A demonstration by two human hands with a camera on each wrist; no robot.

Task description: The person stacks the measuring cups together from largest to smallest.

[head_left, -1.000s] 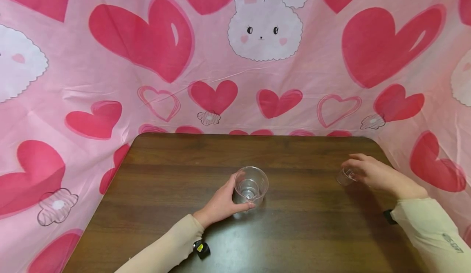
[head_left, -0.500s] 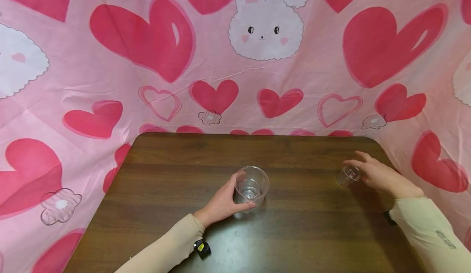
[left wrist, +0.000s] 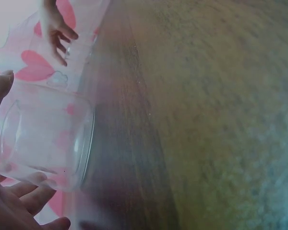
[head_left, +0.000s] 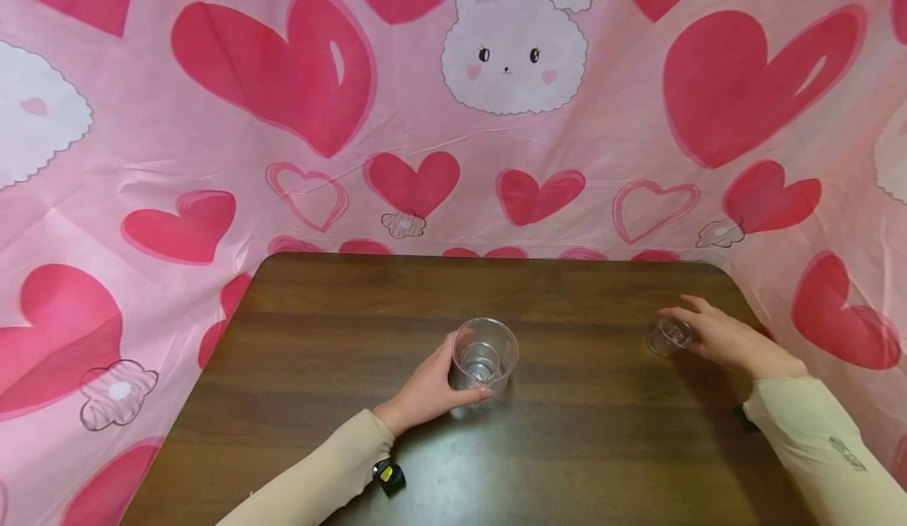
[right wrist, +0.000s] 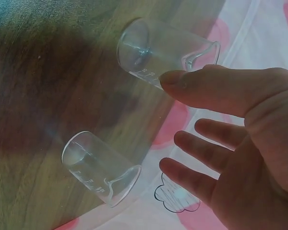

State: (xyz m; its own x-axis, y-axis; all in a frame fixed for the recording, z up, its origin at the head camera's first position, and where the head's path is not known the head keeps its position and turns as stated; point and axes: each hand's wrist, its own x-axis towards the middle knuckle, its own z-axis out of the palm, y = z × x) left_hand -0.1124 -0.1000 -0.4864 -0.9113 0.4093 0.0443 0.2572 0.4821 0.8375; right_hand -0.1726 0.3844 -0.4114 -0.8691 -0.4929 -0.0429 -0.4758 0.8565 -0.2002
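Observation:
My left hand (head_left: 428, 388) grips a large clear beaker (head_left: 489, 353) by its side near the middle of the table, thumb in front and fingers behind. In the left wrist view that beaker (left wrist: 48, 139) appears sideways. On the right, my right hand (head_left: 723, 341) is spread beside a small clear beaker (head_left: 666, 339). Two graduated beakers show in the right wrist view. My thumb tip overlaps the upper beaker (right wrist: 158, 50); the lower beaker (right wrist: 98, 167) stands apart from the straight fingers (right wrist: 201, 148).
The dark wooden table (head_left: 340, 329) has rounded far corners. A pink cloth (head_left: 524, 140) with hearts and rabbits hangs behind it and along both sides. A black wrist device (head_left: 388, 479) sits under the left sleeve.
The right hand's fingers have drawn slightly back and spread from the small beaker, its forearm shifting a little left. The left hand stays on the large beaker.

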